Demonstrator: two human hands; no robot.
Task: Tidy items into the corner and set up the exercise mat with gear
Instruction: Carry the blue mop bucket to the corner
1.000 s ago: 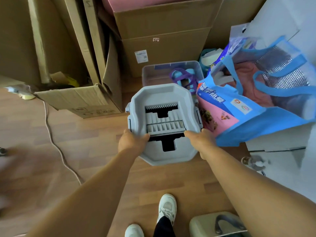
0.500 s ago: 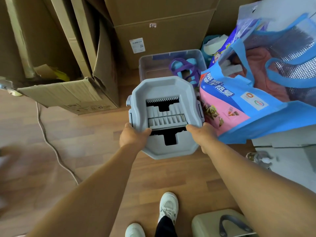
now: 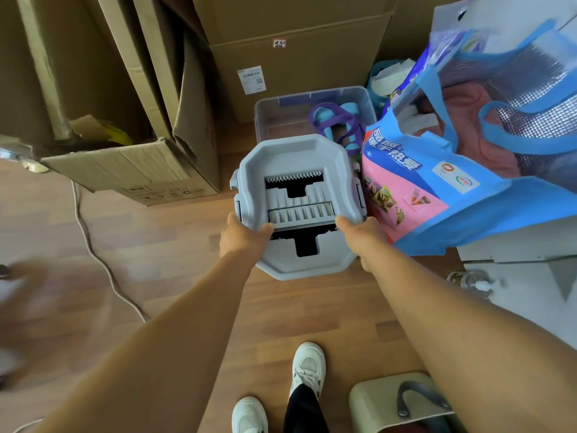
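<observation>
I grip the grey bucket (image 3: pixel 293 157) at its near rim, left hand (image 3: pixel 242 242) on one side and right hand (image 3: pixel 363 237) on the other, thumbs over the edge. The bucket is above the wood floor (image 3: pixel 175 276), in front of the clear bin (image 3: pixel 281 110) and just beside the blue bag (image 3: pixel 437 195).

Home storage corner: wood-look floor (image 3: pixel 171 245), stacked cardboard boxes (image 3: pixel 296 64), stuffed blue shopping bag (image 3: pixel 487 210), clear plastic bin (image 3: pixel 270 120).

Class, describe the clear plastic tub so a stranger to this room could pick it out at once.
Find the big cardboard box with the white label. On the floor at its foot, just beyond the grey bucket, sits the clear plastic tub. It alone is see-through, showing purple and blue straps inside.
</observation>
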